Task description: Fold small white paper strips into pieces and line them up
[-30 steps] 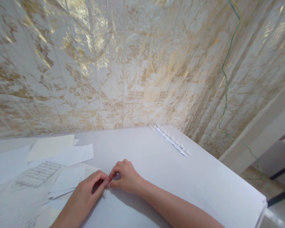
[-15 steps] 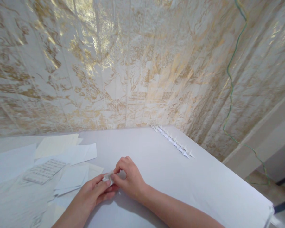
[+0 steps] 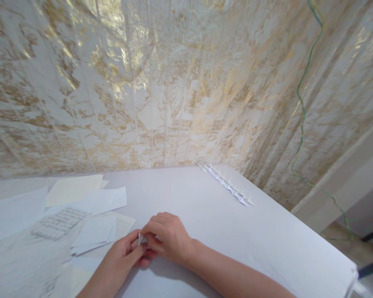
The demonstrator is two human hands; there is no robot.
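Both my hands meet near the front middle of the white table point(image 3: 267, 240). My left hand point(image 3: 124, 254) and my right hand point(image 3: 169, 236) pinch a small folded piece of white paper point(image 3: 141, 239) between their fingertips, just above the table. Only a corner of the paper shows; the rest is hidden by my fingers. A row of several small folded white paper figures point(image 3: 226, 185) lies along the far right edge of the table, well away from both hands.
Loose white and cream paper sheets point(image 3: 90, 215) lie scattered at the left, one printed with a grid point(image 3: 58, 223). A gold-and-white curtain point(image 3: 174, 82) hangs behind the table. A green cord point(image 3: 301, 124) dangles at the right, past the table's edge.
My hands shifted slightly and closed tighter over the small paper. My right fingers now cover more of it than half a second ago. The view drifted a little to the left.
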